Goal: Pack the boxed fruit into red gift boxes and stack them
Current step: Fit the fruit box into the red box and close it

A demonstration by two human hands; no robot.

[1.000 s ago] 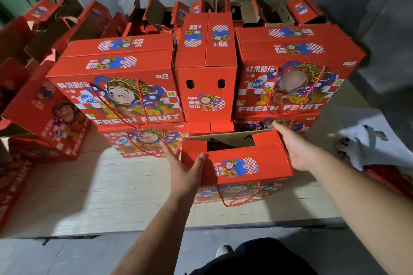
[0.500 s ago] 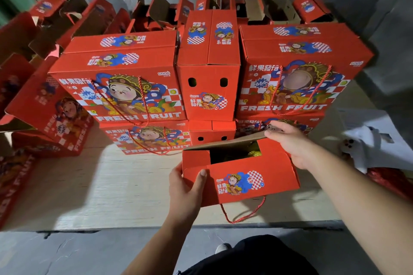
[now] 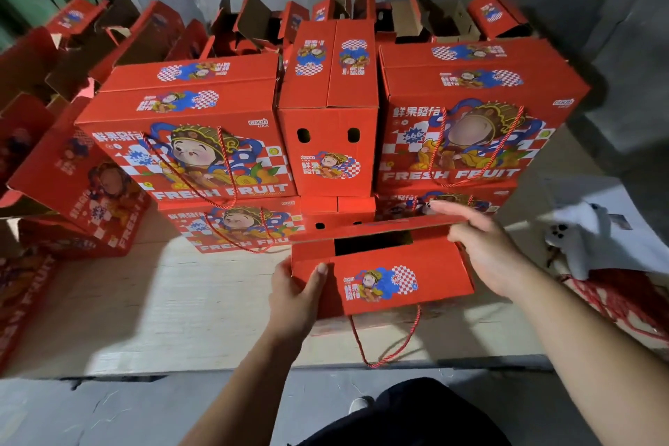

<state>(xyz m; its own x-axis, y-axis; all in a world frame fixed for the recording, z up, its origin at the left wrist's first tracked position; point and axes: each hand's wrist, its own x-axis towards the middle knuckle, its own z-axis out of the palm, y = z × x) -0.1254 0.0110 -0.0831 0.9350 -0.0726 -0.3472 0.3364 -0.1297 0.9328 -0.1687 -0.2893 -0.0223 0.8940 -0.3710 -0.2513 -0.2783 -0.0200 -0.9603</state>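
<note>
Closing the red cardboard gift box point(image 3: 380, 282)

Our left hand point(image 3: 295, 295) grips its corner; our right hand point(image 3: 481, 246), fingers flat, has swung the far flap point(image 3: 376, 224) lower, nearly shutting it.

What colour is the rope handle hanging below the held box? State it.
Red, a twisted cord looping under the box; clearest in the head view.

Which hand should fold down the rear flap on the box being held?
Right. The right hand already has fingers on the rear flap; the left hand grips the box at its left corner, steadying it.
</note>
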